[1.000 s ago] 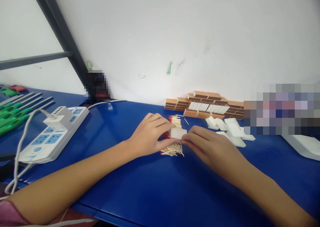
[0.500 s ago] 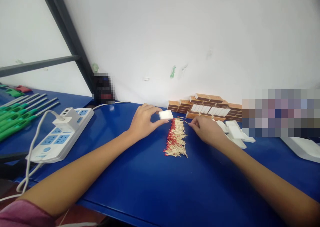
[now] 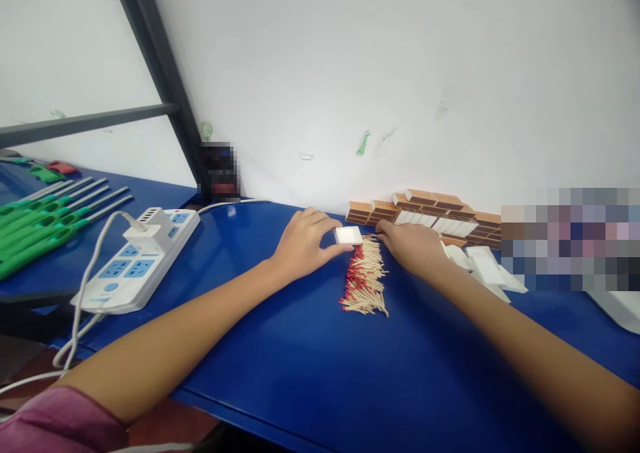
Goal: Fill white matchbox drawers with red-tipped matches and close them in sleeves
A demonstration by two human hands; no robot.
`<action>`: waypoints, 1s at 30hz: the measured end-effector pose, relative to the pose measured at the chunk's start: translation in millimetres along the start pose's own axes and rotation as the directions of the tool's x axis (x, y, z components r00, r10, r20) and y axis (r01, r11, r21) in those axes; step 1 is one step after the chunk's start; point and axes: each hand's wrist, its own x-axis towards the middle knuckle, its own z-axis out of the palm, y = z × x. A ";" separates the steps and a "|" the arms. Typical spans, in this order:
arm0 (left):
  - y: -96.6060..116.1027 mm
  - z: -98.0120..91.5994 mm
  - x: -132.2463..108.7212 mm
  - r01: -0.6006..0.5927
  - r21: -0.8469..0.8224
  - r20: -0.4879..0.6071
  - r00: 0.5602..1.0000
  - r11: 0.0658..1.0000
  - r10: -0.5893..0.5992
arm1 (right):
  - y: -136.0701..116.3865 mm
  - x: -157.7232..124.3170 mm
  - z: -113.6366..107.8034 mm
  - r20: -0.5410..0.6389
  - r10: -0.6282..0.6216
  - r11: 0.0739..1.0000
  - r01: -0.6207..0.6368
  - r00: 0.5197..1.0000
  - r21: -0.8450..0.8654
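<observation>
My left hand (image 3: 305, 243) grips a small white matchbox tray (image 3: 349, 235) between thumb and fingers, over the far left of a heap of matches (image 3: 365, 283). The matches lie in a long pile, red heads mostly to the left. At the pile's far end, my right hand (image 3: 413, 243) has its fingertips pinched together; whatever they hold is hidden. Behind that hand, brown matchboxes (image 3: 435, 201) are stacked against the wall. Several white trays (image 3: 485, 266) lie loosely heaped by my right wrist.
A white power strip (image 3: 135, 266) with a plugged-in adapter and cables lies on the left of the blue table (image 3: 280, 373). Green-handled tools (image 3: 45, 226) lie farther left. Blurred items (image 3: 570, 240) stand at the right, near a white object (image 3: 615, 306).
The view has shifted, so everything sits farther right. My right fingertips have moved inward to the pile's far end, and the match visible at them before no longer shows clearly. My left hand keeps the tray.
</observation>
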 end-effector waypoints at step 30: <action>33.4 -14.5 7.4 -0.088 -0.134 0.147 0.983 0.987 0.108 | -3.6 -98.6 -25.5 -0.342 -0.202 0.861 0.333 0.918 0.386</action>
